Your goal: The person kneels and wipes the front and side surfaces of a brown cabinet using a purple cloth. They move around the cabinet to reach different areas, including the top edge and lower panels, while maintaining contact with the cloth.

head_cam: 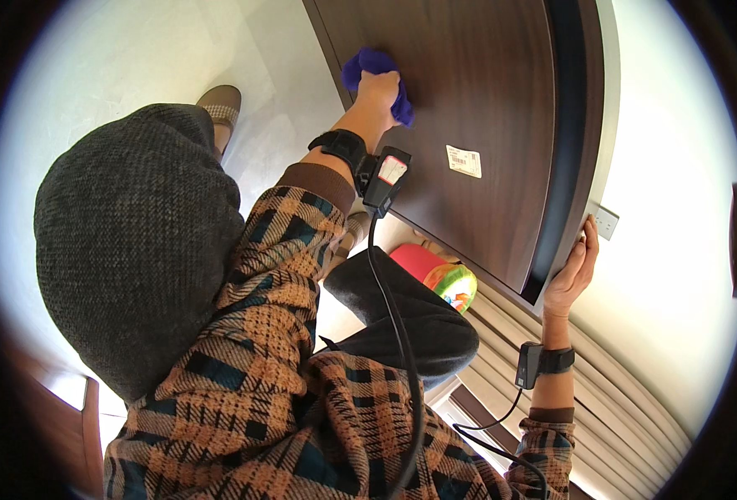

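Bunched in my left hand (378, 90) is a purple cloth (368, 60), pressed against a dark wood-grain furniture panel (475, 81). The hand sits near the panel's lower edge, and its fingers are partly hidden by the cloth. My right hand (573, 269) rests on the furniture's pale outer edge (605, 125), its fingers extended along it beside the wall. A dark recessed strip (559, 150) runs between the panel and that edge. On the panel is a white sticker (463, 161) bearing print and a barcode.
A wall socket (607, 222) sits just beyond my right fingertips. Beige curtains (593, 381) hang at lower right. A red round item (417, 261) with a green-rimmed printed end stands near my knee. Black cables (388, 281) trail from the wrist-strapped devices (388, 181).
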`<state>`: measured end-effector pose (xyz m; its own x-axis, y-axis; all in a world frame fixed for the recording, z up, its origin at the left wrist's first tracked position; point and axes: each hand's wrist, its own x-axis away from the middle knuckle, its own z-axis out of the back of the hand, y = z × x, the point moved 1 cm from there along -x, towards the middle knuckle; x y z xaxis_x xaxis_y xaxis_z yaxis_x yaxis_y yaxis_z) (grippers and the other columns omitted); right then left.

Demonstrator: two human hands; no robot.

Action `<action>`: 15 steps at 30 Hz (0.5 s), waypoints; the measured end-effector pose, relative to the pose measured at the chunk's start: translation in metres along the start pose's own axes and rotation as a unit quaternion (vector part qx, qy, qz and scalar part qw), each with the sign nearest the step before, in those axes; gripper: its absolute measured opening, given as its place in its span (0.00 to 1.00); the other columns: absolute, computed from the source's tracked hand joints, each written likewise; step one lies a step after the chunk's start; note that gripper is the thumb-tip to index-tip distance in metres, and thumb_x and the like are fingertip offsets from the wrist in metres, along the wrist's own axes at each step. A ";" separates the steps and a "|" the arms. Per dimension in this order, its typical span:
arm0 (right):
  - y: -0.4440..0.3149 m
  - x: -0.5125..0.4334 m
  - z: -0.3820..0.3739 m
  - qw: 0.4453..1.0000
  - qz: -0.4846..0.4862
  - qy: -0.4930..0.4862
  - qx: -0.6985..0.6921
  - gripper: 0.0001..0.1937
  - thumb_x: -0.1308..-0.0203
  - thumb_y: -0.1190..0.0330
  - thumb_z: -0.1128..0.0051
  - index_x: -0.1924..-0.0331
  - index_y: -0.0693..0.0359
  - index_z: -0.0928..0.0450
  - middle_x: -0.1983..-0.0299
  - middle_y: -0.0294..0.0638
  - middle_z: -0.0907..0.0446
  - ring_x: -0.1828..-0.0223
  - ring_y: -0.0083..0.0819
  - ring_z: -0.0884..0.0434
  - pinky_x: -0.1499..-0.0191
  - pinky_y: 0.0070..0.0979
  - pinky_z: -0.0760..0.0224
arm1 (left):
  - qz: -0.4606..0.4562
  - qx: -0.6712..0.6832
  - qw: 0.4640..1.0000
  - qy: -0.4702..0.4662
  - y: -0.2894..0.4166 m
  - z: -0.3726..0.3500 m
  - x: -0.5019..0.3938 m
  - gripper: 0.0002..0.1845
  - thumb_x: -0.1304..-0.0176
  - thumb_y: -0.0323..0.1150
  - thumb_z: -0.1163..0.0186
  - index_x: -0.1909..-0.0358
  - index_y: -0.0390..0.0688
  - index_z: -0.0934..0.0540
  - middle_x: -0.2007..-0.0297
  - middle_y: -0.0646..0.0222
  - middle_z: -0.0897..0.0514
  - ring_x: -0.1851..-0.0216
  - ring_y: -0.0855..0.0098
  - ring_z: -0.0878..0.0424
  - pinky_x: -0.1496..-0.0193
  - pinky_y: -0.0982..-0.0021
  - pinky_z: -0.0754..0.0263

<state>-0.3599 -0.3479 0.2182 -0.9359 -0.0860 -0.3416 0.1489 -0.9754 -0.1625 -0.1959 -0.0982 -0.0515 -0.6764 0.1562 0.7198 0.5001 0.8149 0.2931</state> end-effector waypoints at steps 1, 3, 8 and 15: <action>0.000 -0.001 0.000 1.000 0.000 0.002 0.012 0.22 0.24 0.65 0.66 0.38 0.72 0.30 0.34 0.51 0.28 0.33 0.41 0.29 0.30 0.33 0.42 | -0.049 -0.002 0.999 -0.001 0.006 -0.011 0.006 0.27 0.36 0.27 0.48 0.35 0.51 0.34 0.51 0.63 0.23 0.54 0.63 0.22 0.52 0.56 0.25; 0.000 -0.002 0.000 1.000 -0.002 -0.003 0.006 0.22 0.24 0.64 0.66 0.38 0.72 0.30 0.34 0.51 0.28 0.34 0.41 0.29 0.30 0.33 0.41 | -0.151 -0.070 0.986 0.009 0.028 -0.036 0.021 0.26 0.40 0.26 0.45 0.38 0.42 0.31 0.47 0.54 0.22 0.47 0.53 0.22 0.46 0.57 0.25; 0.002 -0.001 -0.003 1.000 -0.008 -0.001 0.007 0.22 0.24 0.64 0.65 0.38 0.72 0.30 0.34 0.51 0.28 0.34 0.42 0.29 0.30 0.33 0.41 | -0.603 -0.230 0.764 -0.001 0.084 -0.114 0.083 0.30 0.36 0.25 0.44 0.31 0.35 0.37 0.33 0.37 0.37 0.33 0.39 0.38 0.28 0.53 0.43; -0.003 -0.001 -0.001 1.000 -0.002 0.001 0.013 0.22 0.24 0.63 0.64 0.37 0.71 0.30 0.34 0.51 0.28 0.34 0.42 0.28 0.30 0.33 0.40 | -0.670 -0.261 0.692 0.063 0.069 -0.073 0.040 0.32 0.35 0.25 0.46 0.29 0.38 0.41 0.33 0.37 0.37 0.34 0.38 0.38 0.29 0.53 0.42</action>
<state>-0.3592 -0.3447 0.2178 -0.9357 -0.0814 -0.3432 0.1368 -0.9806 -0.1404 -0.1487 -0.0768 0.0433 -0.6848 -0.6221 -0.3795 -0.3819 -0.1373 0.9140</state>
